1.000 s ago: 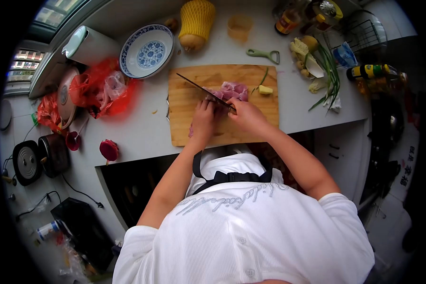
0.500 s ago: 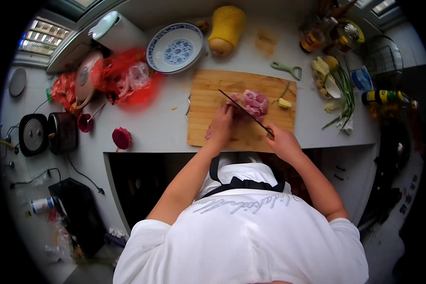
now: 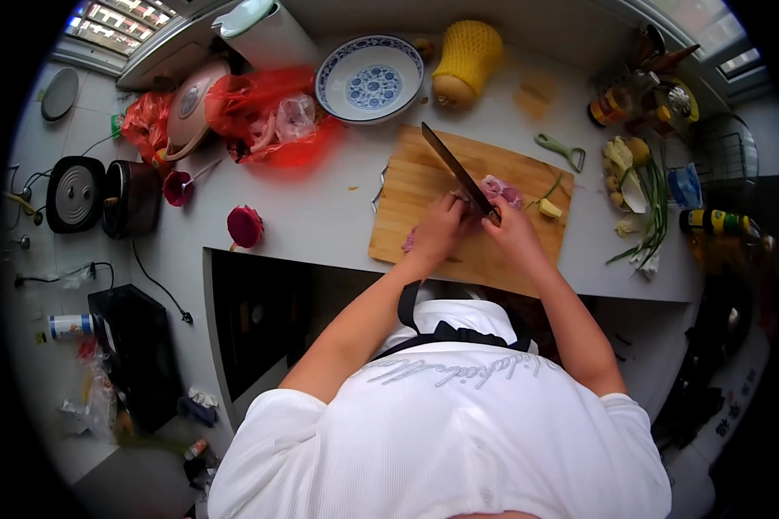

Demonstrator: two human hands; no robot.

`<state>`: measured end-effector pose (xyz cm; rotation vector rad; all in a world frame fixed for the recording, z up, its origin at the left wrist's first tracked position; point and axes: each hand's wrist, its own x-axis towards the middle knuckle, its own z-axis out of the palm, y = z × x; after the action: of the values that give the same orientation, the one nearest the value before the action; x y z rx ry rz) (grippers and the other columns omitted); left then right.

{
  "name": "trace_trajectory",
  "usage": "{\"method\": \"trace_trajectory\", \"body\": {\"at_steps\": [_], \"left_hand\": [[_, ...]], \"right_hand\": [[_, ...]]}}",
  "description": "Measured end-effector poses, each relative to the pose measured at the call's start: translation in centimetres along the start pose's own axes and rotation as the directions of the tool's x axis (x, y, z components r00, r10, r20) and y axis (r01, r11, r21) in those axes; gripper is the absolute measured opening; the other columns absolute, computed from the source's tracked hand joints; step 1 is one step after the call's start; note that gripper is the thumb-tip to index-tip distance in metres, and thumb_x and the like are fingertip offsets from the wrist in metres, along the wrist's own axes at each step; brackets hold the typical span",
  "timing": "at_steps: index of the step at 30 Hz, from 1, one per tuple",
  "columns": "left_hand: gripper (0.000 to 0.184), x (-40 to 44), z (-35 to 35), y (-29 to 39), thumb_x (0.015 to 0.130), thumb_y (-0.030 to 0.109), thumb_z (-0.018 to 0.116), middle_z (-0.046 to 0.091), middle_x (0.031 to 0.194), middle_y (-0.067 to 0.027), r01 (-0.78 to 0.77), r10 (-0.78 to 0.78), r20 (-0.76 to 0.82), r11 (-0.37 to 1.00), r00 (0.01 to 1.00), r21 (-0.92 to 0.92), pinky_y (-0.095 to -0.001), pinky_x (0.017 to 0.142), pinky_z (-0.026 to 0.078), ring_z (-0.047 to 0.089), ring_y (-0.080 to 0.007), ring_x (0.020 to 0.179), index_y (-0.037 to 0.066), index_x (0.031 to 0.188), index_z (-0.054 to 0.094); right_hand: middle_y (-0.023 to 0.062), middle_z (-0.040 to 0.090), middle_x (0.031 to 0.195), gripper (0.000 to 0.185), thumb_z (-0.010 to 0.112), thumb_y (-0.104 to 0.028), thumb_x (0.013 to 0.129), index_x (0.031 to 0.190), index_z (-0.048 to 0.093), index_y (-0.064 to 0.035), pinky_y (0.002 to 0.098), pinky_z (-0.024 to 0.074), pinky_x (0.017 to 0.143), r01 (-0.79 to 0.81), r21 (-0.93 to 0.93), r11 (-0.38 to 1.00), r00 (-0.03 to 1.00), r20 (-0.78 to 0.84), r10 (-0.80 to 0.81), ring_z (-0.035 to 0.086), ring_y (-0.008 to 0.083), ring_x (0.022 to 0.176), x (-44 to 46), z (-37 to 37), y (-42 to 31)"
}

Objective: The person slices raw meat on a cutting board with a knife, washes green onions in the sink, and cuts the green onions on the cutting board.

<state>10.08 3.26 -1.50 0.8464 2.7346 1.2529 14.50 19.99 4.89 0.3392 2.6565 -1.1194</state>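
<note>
The right hand's grip (image 3: 511, 227) is closed around the handle of a knife (image 3: 455, 166), whose blade slants away over a wooden cutting board (image 3: 502, 259) on the counter (image 3: 316, 229). The larger pile of pink meat (image 3: 502, 192) lies on the board just beyond this grip, along the right side of the blade. The left hand's grip (image 3: 443, 221) is on the blade's other side, fingers bent downward near the meat; whether they pinch any is hidden. A smaller meat piece (image 3: 409, 240) lies beside the left wrist, toward the board's left edge. To the right of the pile, a yellow chunk (image 3: 550, 208) and a thin green stalk (image 3: 549, 189) rest on the board.
</note>
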Motion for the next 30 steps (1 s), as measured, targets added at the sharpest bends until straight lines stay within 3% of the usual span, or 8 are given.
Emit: {"method": "trace_trajectory", "body": {"at_steps": [2, 5, 13, 18, 20, 22, 24, 30], "left_hand": [[0.026, 0.0, -0.7, 0.8, 0.08, 0.014, 0.069, 0.06, 0.102, -0.0139, 0.071, -0.073, -0.01, 0.992, 0.997, -0.109, -0.043, 0.079, 0.05, 0.058, -0.036, 0.096, 0.005, 0.103, 0.061], [0.032, 0.1, -0.4, -0.4, 0.074, 0.009, 0.071, 0.061, 0.104, -0.0144, -0.046, 0.045, -0.063, 0.999, 0.997, -0.013, -0.0423, 0.081, 0.049, 0.058, -0.0365, 0.097, 0.004, 0.104, 0.061], [0.04, 0.1, 0.2, -1.5, 0.071, 0.009, 0.076, 0.06, 0.107, -0.014, -0.044, 0.044, 0.005, 0.999, 0.999, -0.006, -0.0407, 0.083, 0.05, 0.056, -0.0359, 0.102, 0.004, 0.109, 0.062], [0.04, 0.0, 0.8, -2.1, 0.07, 0.01, 0.079, 0.061, 0.107, -0.0145, -0.055, 0.053, 0.033, 0.996, 0.998, 0.07, -0.0405, 0.082, 0.05, 0.057, -0.0362, 0.102, 0.004, 0.107, 0.063], [0.042, 0.1, 2.4, -3.1, 0.069, 0.009, 0.079, 0.061, 0.108, -0.0151, 0.301, -0.304, 0.083, 0.795, 0.949, -0.527, -0.0416, 0.082, 0.051, 0.058, -0.0369, 0.102, 0.004, 0.107, 0.063], [0.043, -0.2, 2.8, -3.5, 0.068, 0.009, 0.079, 0.062, 0.109, -0.016, 0.289, -0.3, 0.071, 0.787, 0.951, -0.546, -0.0428, 0.082, 0.052, 0.059, -0.0377, 0.102, 0.003, 0.108, 0.063], [0.043, 0.5, 0.1, -1.0, 0.069, 0.008, 0.078, 0.062, 0.11, -0.0171, -0.072, 0.072, -0.018, 0.997, 0.997, 0.013, -0.0441, 0.082, 0.052, 0.059, -0.0385, 0.102, 0.003, 0.109, 0.063], [0.044, 0.3, 0.5, -1.7, 0.068, 0.008, 0.079, 0.061, 0.109, -0.0176, -0.126, 0.126, -0.047, 0.992, 0.991, 0.003, -0.0446, 0.082, 0.051, 0.059, -0.0385, 0.101, 0.003, 0.109, 0.064]], "right_hand": [[0.0196, 0.068, 0.091, 0.031, 0.063, -0.022, 0.088, 0.115, 0.057, -0.0085, 0.049, 0.0497, 0.074, -0.02, -0.055, 0.998, 0.997, -0.077, 0.015, 0.065, 0.0394, 0.088, -1.7, -0.6, 0.4], [0.021, 0.067, 0.088, 0.03, 0.063, -0.021, 0.088, 0.115, 0.057, -0.0085, 0.0491, 0.0496, 0.073, -0.041, -0.014, 0.999, 0.999, 0.0, 0.041, 0.064, 0.0403, 0.085, -5.0, -2.9, -1.2], [0.0196, 0.068, 0.088, 0.027, 0.06, -0.019, 0.089, 0.113, 0.057, -0.0081, 0.0495, 0.0506, 0.071, -0.077, -0.051, 0.996, 0.996, 0.041, 0.079, 0.065, 0.0401, 0.083, -7.4, -1.7, -0.7], [0.0182, 0.069, 0.089, 0.03, 0.061, -0.019, 0.088, 0.115, 0.055, -0.0077, 0.049, 0.0515, 0.072, -0.227, -0.139, 0.964, 0.964, 0.108, 0.242, 0.066, 0.0392, 0.083, -11.8, -3.7, 0.1], [0.0175, 0.069, 0.09, 0.031, 0.061, -0.019, 0.088, 0.116, 0.055, -0.008, 0.049, 0.0517, 0.072, -0.233, -0.155, 0.96, 0.961, 0.114, 0.252, 0.066, 0.0388, 0.083, -11.7, -3.7, -0.2], [0.0165, 0.07, 0.091, 0.031, 0.061, -0.02, 0.088, 0.117, 0.054, -0.0086, 0.049, 0.0519, 0.072, -0.188, -0.164, 0.968, 0.973, 0.105, 0.206, 0.066, 0.0383, 0.083, -9.2, -2.7, -1.0], [0.0155, 0.07, 0.092, 0.031, 0.061, -0.019, 0.087, 0.116, 0.054, -0.0096, 0.0491, 0.0519, 0.072, -0.135, -0.173, 0.976, 0.983, 0.102, 0.154, 0.067, 0.0376, 0.084, -5.9, -1.4, -1.5], [0.0153, 0.07, 0.093, 0.033, 0.062, -0.019, 0.085, 0.116, 0.054, -0.0102, 0.0489, 0.0519, 0.071, -0.054, -0.133, 0.99, 0.998, 0.029, 0.058, 0.067, 0.0368, 0.085, -2.3, 1.1, -1.6]]}}
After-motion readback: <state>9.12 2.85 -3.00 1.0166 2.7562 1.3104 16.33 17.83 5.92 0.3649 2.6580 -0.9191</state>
